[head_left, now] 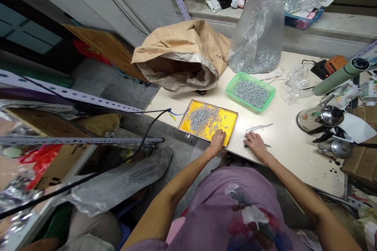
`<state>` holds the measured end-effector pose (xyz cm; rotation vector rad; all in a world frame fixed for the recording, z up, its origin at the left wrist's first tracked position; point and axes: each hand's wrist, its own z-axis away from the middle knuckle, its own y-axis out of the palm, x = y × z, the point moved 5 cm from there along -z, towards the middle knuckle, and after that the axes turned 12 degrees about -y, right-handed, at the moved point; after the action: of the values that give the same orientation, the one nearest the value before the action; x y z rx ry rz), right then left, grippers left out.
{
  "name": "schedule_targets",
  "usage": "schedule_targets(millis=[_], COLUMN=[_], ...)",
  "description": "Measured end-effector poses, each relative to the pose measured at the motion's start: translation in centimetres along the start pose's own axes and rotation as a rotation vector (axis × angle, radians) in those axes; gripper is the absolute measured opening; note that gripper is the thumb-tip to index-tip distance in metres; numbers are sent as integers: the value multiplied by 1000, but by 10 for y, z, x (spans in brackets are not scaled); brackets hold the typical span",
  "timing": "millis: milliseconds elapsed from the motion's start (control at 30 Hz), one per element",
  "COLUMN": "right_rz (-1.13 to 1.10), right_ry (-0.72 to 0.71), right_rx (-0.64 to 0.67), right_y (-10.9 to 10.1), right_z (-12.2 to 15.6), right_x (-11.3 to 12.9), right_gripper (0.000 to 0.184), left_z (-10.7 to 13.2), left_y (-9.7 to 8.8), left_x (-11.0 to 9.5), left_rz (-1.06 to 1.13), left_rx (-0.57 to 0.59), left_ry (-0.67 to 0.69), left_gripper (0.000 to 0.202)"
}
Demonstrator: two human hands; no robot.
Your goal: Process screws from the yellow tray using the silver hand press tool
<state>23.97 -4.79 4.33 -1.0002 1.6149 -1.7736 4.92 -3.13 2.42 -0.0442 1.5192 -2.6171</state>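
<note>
My left hand (pixel 218 140) rests on the near edge of a yellow tray (pixel 229 123) that holds a heap of small metal pins (pixel 204 118); its fingers lie curled over the tray's rim. My right hand (pixel 255 142) lies flat on the pale table (pixel 288 141) just right of the tray, fingers spread over a small dark item I cannot make out. A pair of metal tweezers (pixel 260 127) lies on the table just beyond my right hand.
A green basket (pixel 251 92) of pins sits behind the tray. Further back stand a clear plastic bag (pixel 259 27) of pins and an open brown paper sack (pixel 182 57). Metal kettles (pixel 321 119) and cardboard crowd the right side. A black cable (pixel 153 123) runs off the table's left edge.
</note>
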Motion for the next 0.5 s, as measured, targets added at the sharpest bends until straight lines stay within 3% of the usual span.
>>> schedule_targets(millis=[167,300,400,500], right_rz=[17,-89,-194,-174], right_ry=[-119,-106,15,256], right_rx=[1,-162,-378,-591], right_y=[-4,-10,-38,-82], right_z=[-19,-23,-32,-41], right_x=[-1,-1,-17,-53], right_gripper=[21,20,25,31], left_z=[1,3,7,11], left_y=[-3,-8,-10,-3], left_x=[3,5,1,-14], left_rz=[208,439,619,778], left_rx=[-77,-141,-127,-5], left_ry=[-58,-69,-85,-129], left_gripper=[20,18,16,13])
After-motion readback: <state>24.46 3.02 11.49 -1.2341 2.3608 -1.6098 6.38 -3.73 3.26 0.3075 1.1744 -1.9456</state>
